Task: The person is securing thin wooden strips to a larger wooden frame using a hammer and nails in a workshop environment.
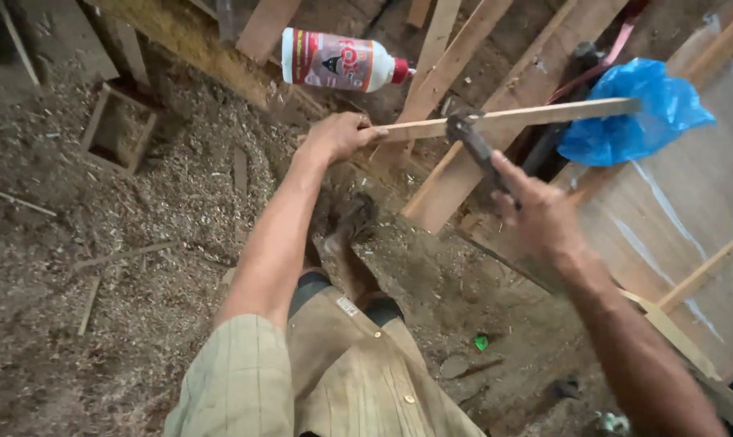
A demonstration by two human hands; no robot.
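From the head cam: the left hand (339,135) is curling tight around one end of a thin, pale wooden strip (512,118), holding it level above the sawdust-covered floor (140,243). The right hand (540,214) is fisting the dark handle of a hammer (473,146), whose metal head is touching the strip. A white plastic glue bottle (342,61) is lying on rough planks, beside a crinkly blue plastic bag (637,109).

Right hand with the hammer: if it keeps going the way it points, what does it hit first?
Probably the thin wooden strip that the left hand holds; the hammer in the right hand already reaches it. Depth is unclear.
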